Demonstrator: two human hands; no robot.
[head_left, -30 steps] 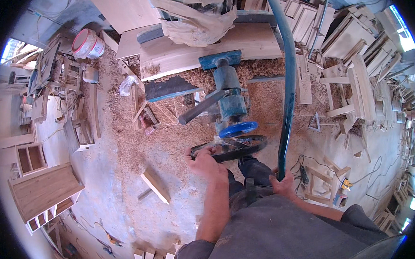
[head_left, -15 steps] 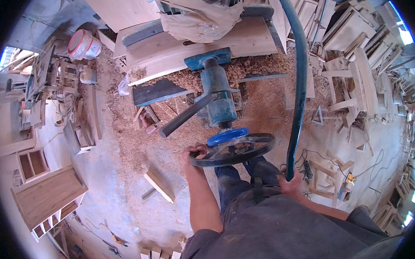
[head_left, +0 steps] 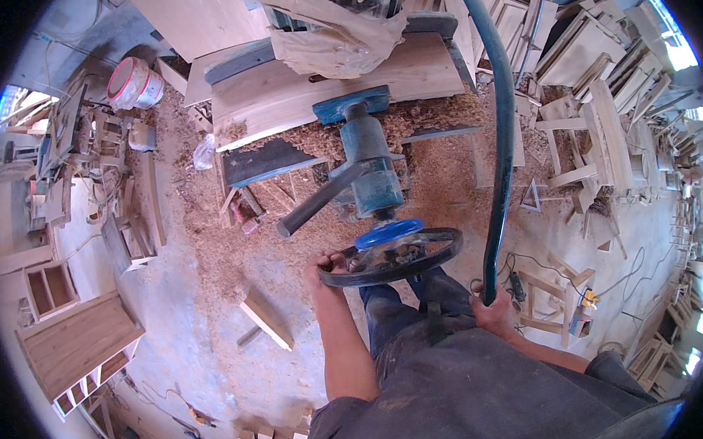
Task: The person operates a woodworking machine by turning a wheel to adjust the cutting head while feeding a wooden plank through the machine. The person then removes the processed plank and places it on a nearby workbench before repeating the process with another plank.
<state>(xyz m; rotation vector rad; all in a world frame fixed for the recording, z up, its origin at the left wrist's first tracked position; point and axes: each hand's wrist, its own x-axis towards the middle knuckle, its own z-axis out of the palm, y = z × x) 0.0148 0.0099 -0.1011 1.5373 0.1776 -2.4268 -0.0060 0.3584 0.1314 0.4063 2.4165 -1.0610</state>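
Note:
My left hand [head_left: 327,268] is closed on the left rim of a black handwheel [head_left: 396,278]. At the other side, my right hand [head_left: 493,310] grips the lower end of a long, curved blue-green lever [head_left: 500,172]. Just beyond the handwheel sits a smaller blue wheel [head_left: 389,234] on the same shaft. The blue-green machine body [head_left: 371,153] stretches away from it, with a dark bar handle [head_left: 321,200] slanting out to the left. Across the machine's far end lies a wooden panel [head_left: 270,104], with plastic-wrapped machinery [head_left: 337,40] above it.
Wood shavings [head_left: 442,165] cover the floor around the machine. A wood block [head_left: 267,320] lies left of my legs. Further left are a wooden cabinet [head_left: 83,329] and a white-and-red bucket [head_left: 136,83]. Wooden frames [head_left: 585,152] and a yellow-ended power tool [head_left: 585,311] are at right.
My left hand has shifted slightly down and left along with the handwheel's near rim. My right hand stays on the lever; the whole view has tilted a little.

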